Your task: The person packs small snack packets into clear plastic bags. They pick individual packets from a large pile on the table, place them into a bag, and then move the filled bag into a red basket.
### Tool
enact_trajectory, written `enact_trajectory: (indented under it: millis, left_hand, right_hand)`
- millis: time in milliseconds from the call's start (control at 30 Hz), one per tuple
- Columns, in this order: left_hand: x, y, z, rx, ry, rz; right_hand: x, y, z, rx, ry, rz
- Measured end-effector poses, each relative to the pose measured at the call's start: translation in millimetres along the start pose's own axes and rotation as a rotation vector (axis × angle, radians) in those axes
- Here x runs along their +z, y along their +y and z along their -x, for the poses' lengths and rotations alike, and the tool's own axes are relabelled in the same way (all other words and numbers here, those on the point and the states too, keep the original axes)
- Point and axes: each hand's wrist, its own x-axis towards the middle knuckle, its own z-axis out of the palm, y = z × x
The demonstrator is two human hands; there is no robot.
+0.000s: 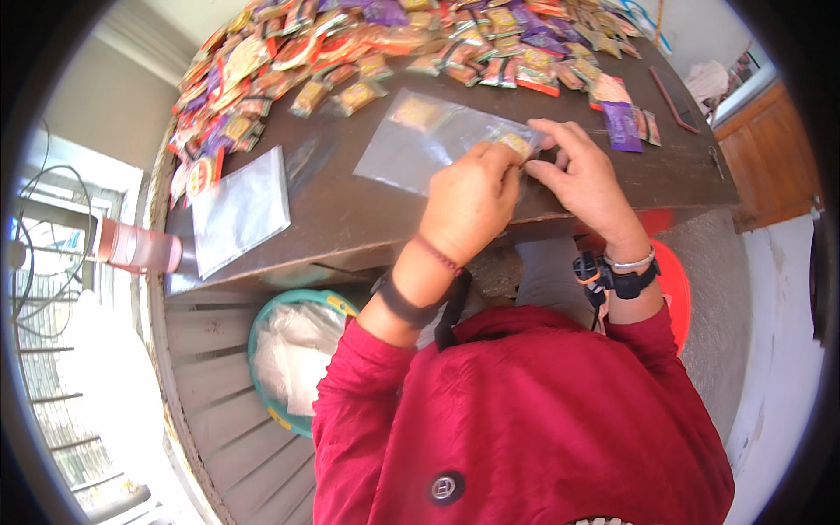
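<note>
A clear plastic bag (400, 154) stretches over the brown table with its right end between my hands. My left hand (469, 200) grips the bag near that end, its fingertips curled downward. From the right, my right hand (584, 174) pinches the bag's edge between thumb and fingers. One small yellowish wrapped snack packet (417, 113) shows through or under the bag's far left part; I cannot tell which. Another yellow packet (515, 143) shows at the bag end beside my left fingertips, partly hidden by them.
Many snack packets (328, 42) heap along the table's far side. Purple (622, 125) and other packets lie to the right, near a phone (674, 98) and small scissors (715, 163). Flat clear bags (243, 210) and a pinkish bottle (141, 248) are left. Below stands a teal basin (256, 367).
</note>
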Motion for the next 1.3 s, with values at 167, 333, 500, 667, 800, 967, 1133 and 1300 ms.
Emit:
enact_trajectory:
  millis: [167,333,500,667,800,967,1133,1300]
  left_hand:
    - [-3,-1,1,0.008,0.016,0.122]
    - [-1,-7,3,-0.045,-0.035,0.132]
    - [0,-13,5,-0.042,-0.035,0.148]
    - [-2,-9,4,-0.090,-0.075,0.181]
    - [-2,-7,4,-0.131,-0.108,0.185]
    - [-5,0,2,-0.243,-0.148,0.227]
    - [-4,-6,2,-0.106,-0.120,0.139]
    - [-4,-7,3,-0.159,-0.153,0.209]
  right_hand:
    - [8,-2,-4,-0.058,0.093,0.131]
    - [-8,13,8,0.058,0.043,-0.308]
    - [-64,25,60,0.074,0.007,-0.547]
    - [-99,83,140,0.337,-0.176,-0.343]
    - [-101,143,192,0.600,0.222,-0.297]
    - [-17,165,230,0.684,0.296,-0.166]
    - [-16,167,237,0.693,-0.433,-0.349]
    - [-37,201,246,0.804,-0.407,-0.446]
